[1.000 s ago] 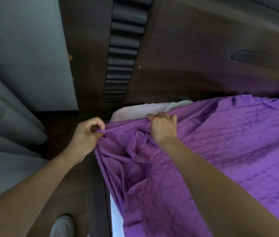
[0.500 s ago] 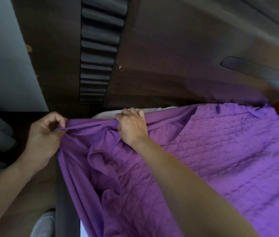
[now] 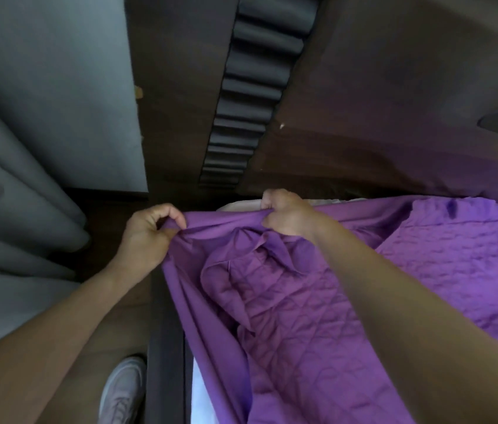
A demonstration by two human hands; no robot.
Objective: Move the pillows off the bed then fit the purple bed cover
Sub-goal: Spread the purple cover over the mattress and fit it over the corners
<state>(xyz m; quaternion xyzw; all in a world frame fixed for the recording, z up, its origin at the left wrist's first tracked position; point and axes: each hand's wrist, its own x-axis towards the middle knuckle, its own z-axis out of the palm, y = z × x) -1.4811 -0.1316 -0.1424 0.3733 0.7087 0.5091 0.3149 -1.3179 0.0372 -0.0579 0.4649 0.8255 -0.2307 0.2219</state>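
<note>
The purple bed cover [image 3: 296, 301], quilted on top with a plain border, lies bunched over the head corner of the bed. My left hand [image 3: 146, 234] pinches its corner hem off the bed's left side. My right hand [image 3: 287, 214] grips the top hem over the mattress corner [image 3: 238, 206], whose pale fabric shows just beyond the cover. The hem is stretched taut between both hands. No pillows are in view.
A dark wooden headboard [image 3: 363, 117] with a padded ribbed strip [image 3: 250, 96] stands right behind the mattress. Grey curtains [image 3: 12, 194] hang at the left. The dark bed frame rail [image 3: 165, 347] runs beside my white shoe [image 3: 122, 390] on the brown floor.
Both hands kept hold of the hem and pushed it a little farther toward the headboard over the mattress corner. My right hand's fingers curled tighter into the fabric.
</note>
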